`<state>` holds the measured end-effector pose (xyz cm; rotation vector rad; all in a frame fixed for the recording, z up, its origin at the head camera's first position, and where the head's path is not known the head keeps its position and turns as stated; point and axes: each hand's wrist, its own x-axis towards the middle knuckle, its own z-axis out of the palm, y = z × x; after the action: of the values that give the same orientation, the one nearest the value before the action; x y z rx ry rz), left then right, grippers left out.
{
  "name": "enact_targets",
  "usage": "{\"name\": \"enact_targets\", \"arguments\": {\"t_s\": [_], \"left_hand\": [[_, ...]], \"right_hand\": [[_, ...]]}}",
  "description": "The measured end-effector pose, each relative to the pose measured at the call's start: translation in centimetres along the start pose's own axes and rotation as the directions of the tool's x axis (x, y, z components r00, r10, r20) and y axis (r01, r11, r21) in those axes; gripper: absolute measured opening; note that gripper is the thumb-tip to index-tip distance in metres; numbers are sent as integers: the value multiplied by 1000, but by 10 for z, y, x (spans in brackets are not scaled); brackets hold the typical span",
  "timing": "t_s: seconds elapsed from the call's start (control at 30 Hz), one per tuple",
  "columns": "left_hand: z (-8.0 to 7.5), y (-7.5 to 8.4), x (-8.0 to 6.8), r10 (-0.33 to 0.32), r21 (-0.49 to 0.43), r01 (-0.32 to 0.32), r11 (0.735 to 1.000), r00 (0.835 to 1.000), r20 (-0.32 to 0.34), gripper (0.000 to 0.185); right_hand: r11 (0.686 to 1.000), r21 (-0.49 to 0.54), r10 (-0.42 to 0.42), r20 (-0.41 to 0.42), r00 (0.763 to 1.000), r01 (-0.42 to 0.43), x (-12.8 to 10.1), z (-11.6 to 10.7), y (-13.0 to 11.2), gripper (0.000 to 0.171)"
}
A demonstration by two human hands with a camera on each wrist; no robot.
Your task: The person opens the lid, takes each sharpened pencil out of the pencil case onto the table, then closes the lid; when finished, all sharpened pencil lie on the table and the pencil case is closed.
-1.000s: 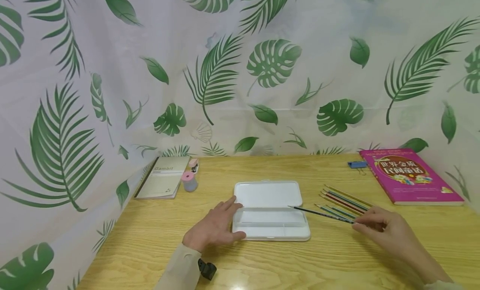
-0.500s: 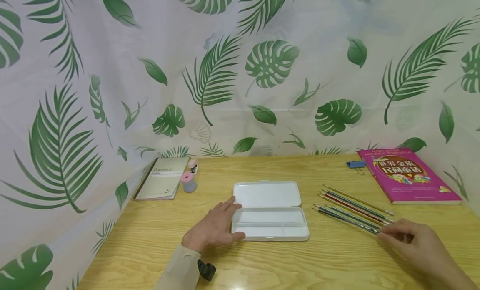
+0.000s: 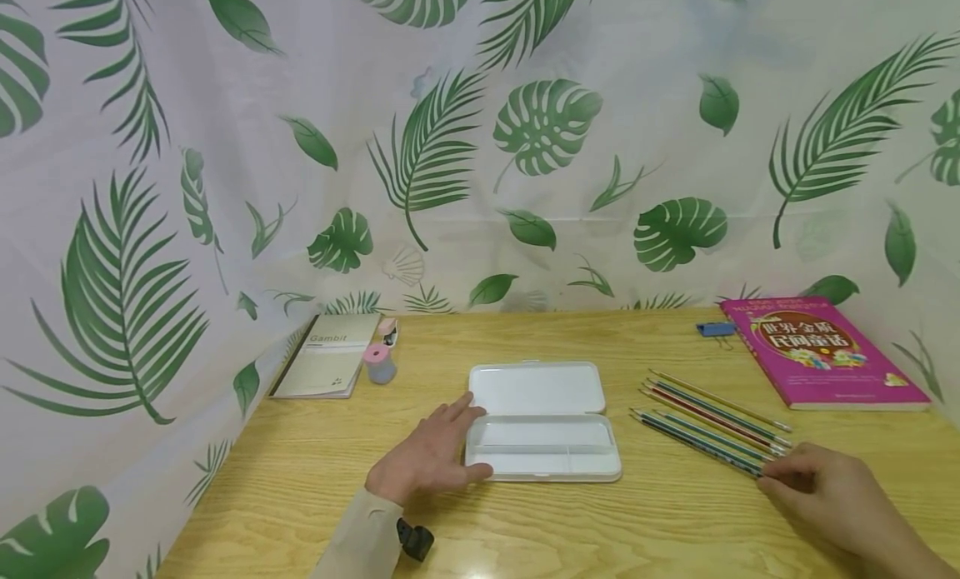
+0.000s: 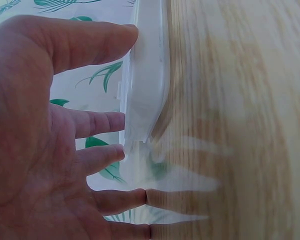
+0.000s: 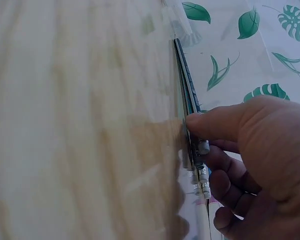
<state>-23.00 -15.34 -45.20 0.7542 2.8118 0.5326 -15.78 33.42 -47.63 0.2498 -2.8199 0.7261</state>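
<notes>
Head view: left hand (image 3: 429, 461) lies relaxed, bracing the open case (image 3: 542, 421) centre-frame; right hand (image 3: 828, 491) pinches pencils (image 3: 708, 422) at lower right

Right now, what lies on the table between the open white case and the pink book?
In the head view, a row of pencils lies between the white case and the pink book; the right hand touches their near ends.

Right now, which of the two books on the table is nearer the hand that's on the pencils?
The pink book at the far right; the right hand lies on its side of the table, while the beige notebook lies far left.
</notes>
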Motion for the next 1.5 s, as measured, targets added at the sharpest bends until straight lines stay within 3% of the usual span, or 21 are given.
{"name": "enact_targets", "arguments": {"t_s": [0.3,0.63,0.73,0.87,0.97,1.3,1.5], "left_hand": [[0,0,0,-6,-2,6,1000,1000,8,78],[-1,0,-1,-11,10,11,1000,1000,5,79],[-1,0,0,-13,2,13,1000,1000,9,79],[-2,0,0,-19,-4,19,1000,1000,14,79],[-2,0,-1,-22,2,22,1000,1000,17,79],[-1,0,-1,-15,1,15,1000,1000,5,79],[-2,0,-1,-8,3,8,1000,1000,13,79]], "right_hand": [[999,-33,25,75,997,-23,3,-2,3,7],[998,-48,37,88,995,-33,5,-3,2,7],[999,-25,38,59,998,-36,5,-4,-1,7],[999,-18,-33,-41,999,32,10,-5,-4,10],[996,-31,-82,-70,994,80,15,-6,-9,12],[974,104,-195,-63,979,201,39,4,-39,9],[962,143,-226,-61,972,232,52,12,-62,8]]}}
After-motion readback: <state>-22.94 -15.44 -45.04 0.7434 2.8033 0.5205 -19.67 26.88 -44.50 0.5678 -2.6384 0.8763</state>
